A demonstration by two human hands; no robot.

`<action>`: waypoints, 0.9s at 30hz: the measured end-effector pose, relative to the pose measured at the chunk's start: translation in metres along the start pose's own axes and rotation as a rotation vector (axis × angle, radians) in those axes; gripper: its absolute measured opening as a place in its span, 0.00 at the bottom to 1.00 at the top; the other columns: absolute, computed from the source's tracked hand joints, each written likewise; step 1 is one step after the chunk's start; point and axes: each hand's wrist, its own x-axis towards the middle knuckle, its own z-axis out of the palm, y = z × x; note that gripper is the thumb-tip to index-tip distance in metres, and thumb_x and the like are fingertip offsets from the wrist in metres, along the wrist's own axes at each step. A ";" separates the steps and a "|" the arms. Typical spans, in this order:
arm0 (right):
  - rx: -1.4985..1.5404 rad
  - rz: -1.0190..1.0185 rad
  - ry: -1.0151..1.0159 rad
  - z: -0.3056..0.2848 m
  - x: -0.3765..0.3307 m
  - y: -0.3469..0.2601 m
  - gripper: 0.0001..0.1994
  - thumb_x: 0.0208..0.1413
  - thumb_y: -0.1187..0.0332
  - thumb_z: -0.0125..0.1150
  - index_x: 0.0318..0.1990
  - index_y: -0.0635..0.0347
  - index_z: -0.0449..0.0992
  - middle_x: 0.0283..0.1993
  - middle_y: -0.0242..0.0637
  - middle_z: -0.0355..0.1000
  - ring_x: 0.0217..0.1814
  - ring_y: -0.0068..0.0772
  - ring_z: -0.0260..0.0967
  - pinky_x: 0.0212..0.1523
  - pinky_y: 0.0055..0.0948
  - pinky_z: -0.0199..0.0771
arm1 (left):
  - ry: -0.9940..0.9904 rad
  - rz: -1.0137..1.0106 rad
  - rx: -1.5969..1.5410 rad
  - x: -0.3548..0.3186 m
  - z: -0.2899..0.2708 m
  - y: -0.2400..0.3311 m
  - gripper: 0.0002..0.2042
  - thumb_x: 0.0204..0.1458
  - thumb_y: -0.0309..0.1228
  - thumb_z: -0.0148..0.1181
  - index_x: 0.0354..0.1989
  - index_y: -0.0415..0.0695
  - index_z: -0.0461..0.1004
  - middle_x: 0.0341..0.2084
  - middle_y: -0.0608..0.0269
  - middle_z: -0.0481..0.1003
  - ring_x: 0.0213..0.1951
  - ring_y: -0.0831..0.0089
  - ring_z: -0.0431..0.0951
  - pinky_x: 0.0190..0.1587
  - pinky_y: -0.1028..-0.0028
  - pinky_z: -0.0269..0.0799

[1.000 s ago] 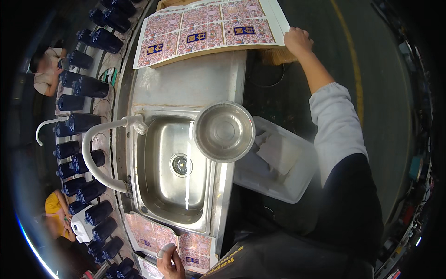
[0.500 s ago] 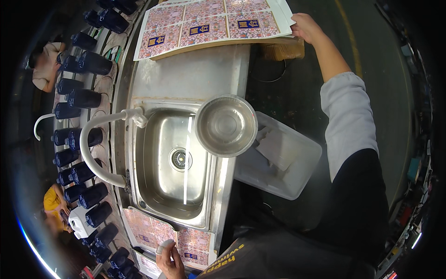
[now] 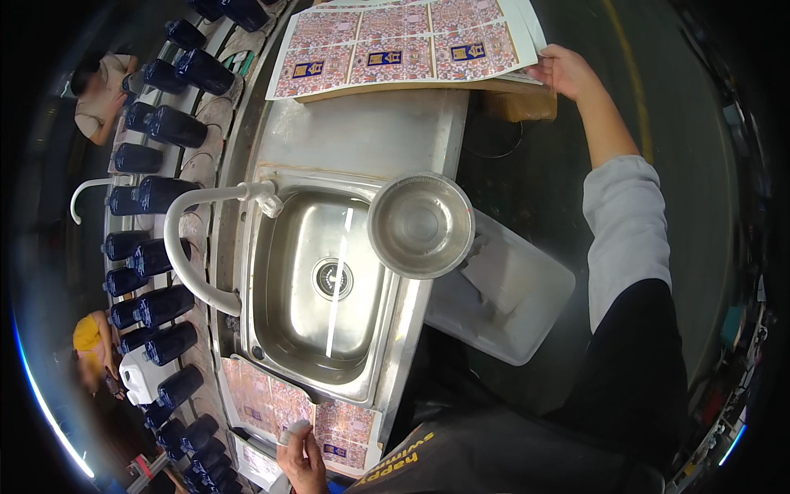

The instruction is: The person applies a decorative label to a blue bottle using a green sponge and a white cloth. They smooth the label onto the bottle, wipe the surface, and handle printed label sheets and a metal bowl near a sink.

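Left hand (image 3: 303, 461) cut off by lower edge; label sheet (image 3: 407, 45) top cropped.

Your right hand (image 3: 564, 70) has slid further along the edge of the large printed label sheet (image 3: 403, 45), its grip now at the sheet's near corner, and that sheet has shifted with it across the far end of the desk (image 3: 362, 136). Your head has tipped, so the sink (image 3: 317, 284) sits lower in view.

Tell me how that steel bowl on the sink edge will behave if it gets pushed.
The steel bowl overhangs the sink rim, so it probably tips easily. It looks thin and empty, likely light. Its polished round surface may slide or spin.
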 end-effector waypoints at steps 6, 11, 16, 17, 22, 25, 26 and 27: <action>0.234 0.076 0.103 0.020 0.008 -0.001 0.17 0.62 0.67 0.53 0.51 0.72 0.71 0.54 0.51 0.74 0.59 0.51 0.74 0.62 0.49 0.77 | -0.009 -0.029 0.008 0.001 -0.006 0.001 0.09 0.54 0.17 0.59 0.40 0.42 0.80 0.37 0.52 0.82 0.40 0.51 0.81 0.45 0.61 0.75; 0.540 -0.066 0.013 0.036 0.019 0.006 0.30 0.65 0.52 0.58 0.65 0.65 0.64 0.65 0.54 0.66 0.70 0.57 0.63 0.71 0.62 0.62 | 0.005 -0.003 -0.008 0.003 -0.009 0.002 0.09 0.54 0.16 0.59 0.40 0.41 0.80 0.37 0.52 0.82 0.41 0.52 0.81 0.46 0.61 0.75; 0.130 -0.020 -0.084 0.023 0.034 -0.026 0.25 0.66 0.55 0.60 0.63 0.61 0.69 0.61 0.45 0.73 0.61 0.44 0.73 0.64 0.48 0.74 | -0.007 -0.008 -0.027 -0.004 -0.012 -0.002 0.09 0.54 0.16 0.58 0.40 0.41 0.80 0.37 0.51 0.82 0.41 0.52 0.82 0.46 0.62 0.75; 0.056 -0.049 -0.094 0.017 0.037 -0.036 0.24 0.66 0.56 0.60 0.62 0.60 0.70 0.61 0.44 0.73 0.60 0.41 0.74 0.63 0.46 0.75 | -0.005 0.005 -0.032 -0.005 -0.012 -0.005 0.09 0.54 0.16 0.58 0.40 0.40 0.80 0.37 0.51 0.82 0.41 0.52 0.82 0.46 0.62 0.75; -0.496 -0.154 0.107 -0.013 0.058 -0.060 0.11 0.56 0.71 0.59 0.44 0.63 0.84 0.42 0.49 0.82 0.44 0.46 0.82 0.42 0.44 0.82 | -0.014 0.019 -0.054 -0.012 -0.009 -0.013 0.09 0.54 0.16 0.58 0.40 0.41 0.80 0.37 0.52 0.82 0.41 0.53 0.82 0.45 0.62 0.75; -0.981 -0.116 0.102 -0.034 0.064 -0.052 0.28 0.54 0.57 0.65 0.60 0.62 0.74 0.61 0.49 0.73 0.65 0.47 0.68 0.61 0.57 0.63 | -0.013 0.039 -0.034 -0.018 -0.010 -0.018 0.09 0.54 0.17 0.59 0.40 0.42 0.80 0.37 0.52 0.83 0.40 0.53 0.82 0.44 0.62 0.75; -1.015 -0.081 0.055 -0.038 0.061 -0.050 0.28 0.53 0.57 0.64 0.60 0.62 0.74 0.62 0.50 0.72 0.67 0.49 0.66 0.62 0.59 0.60 | -0.011 0.042 -0.019 -0.021 -0.011 -0.020 0.09 0.54 0.17 0.59 0.40 0.42 0.80 0.37 0.53 0.83 0.40 0.53 0.82 0.44 0.62 0.75; -1.059 -0.029 0.207 -0.040 0.056 -0.045 0.28 0.54 0.57 0.63 0.60 0.60 0.75 0.63 0.51 0.71 0.69 0.53 0.63 0.63 0.63 0.57 | -0.012 0.037 -0.011 -0.022 -0.011 -0.021 0.09 0.54 0.17 0.59 0.41 0.42 0.80 0.37 0.53 0.83 0.39 0.53 0.82 0.44 0.62 0.74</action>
